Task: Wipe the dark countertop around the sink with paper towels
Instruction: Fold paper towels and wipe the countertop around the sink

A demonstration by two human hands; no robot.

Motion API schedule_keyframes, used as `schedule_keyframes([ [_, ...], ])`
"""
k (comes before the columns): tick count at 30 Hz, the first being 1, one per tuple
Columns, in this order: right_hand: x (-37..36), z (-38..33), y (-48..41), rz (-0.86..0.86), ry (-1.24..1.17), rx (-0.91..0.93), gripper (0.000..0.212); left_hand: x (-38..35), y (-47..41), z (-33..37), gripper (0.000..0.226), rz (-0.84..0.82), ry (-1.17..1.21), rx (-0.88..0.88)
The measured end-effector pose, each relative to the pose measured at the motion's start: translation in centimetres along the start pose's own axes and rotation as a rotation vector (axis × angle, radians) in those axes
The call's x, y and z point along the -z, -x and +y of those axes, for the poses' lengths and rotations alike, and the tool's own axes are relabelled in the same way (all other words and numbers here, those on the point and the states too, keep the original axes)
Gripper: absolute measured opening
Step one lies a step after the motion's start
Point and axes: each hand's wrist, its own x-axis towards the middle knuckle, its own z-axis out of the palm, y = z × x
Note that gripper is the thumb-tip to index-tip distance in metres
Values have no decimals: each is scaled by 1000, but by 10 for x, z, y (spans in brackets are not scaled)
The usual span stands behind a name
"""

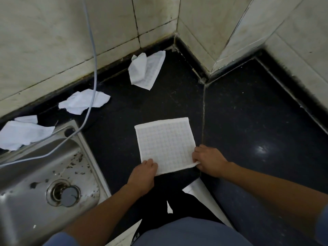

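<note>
Two hands, left (144,172), right (209,161), pinch near corners of flat paper towel (166,144); crumpled towels (145,70) behind, hose (94,50) over sink (92,157).

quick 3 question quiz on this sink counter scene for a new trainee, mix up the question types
1. True or false: the flat paper towel lies inside the steel sink.
2. What holds the flat paper towel's near edge? A) left hand only B) right hand only C) both hands
3. Fill in: a round grey ___ sits at the steel sink's drain.

Key
1. False: it lies on the dark countertop, right of the steel sink.
2. C: one hand pinches each near corner.
3. plug
</note>
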Motion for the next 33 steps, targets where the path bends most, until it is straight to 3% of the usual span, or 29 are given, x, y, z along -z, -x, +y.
schedule_keyframes([
  [5,22,8,1,-150,-417,-198,8,18,18,-23,6,140,283,57],
  [6,29,13,-3,-139,-482,-224,4,28,15,-27,8,181,321,92],
  [10,54,30,-33,0,-625,-373,24,64,-15,-49,17,340,543,251],
  [15,57,40,-72,32,-578,-520,7,83,-61,-67,8,376,567,357],
  [24,44,41,-88,93,-424,-607,19,69,-99,-83,7,335,510,469],
  [27,43,33,-75,236,-319,-544,19,69,-90,-79,17,404,405,492],
  [29,41,18,-69,264,-288,-417,17,69,-81,-68,15,448,332,391],
  [33,24,-29,-67,44,-225,-135,20,47,-60,-37,9,315,211,177],
])
